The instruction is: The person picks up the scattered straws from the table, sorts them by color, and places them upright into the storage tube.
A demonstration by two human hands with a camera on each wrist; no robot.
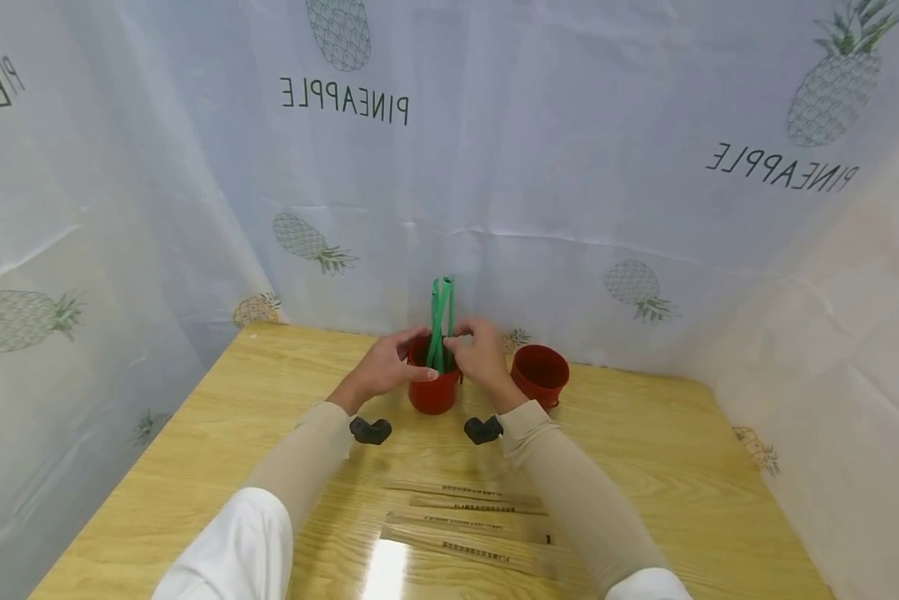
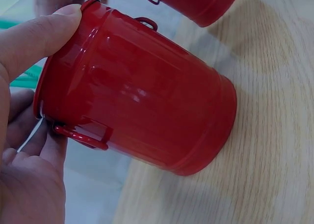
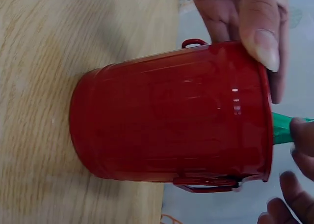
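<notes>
Your left hand [image 1: 384, 367] grips the rim of the red bucket [image 1: 432, 398], at the far middle of the table [image 1: 666, 475]. Your right hand [image 1: 482, 354] seems to pinch the green strips [image 1: 436, 335] in it. If you tug hard, the bucket could tip. If you let go too soon, the strips could flop over. A wide swing to the right could bump the other bucket [image 1: 542, 388], just beside your wrist.

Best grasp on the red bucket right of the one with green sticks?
Probably the rim, pinched from above on its right side: the bucket stands upright, mouth open, and the right hand is to its left.
</notes>
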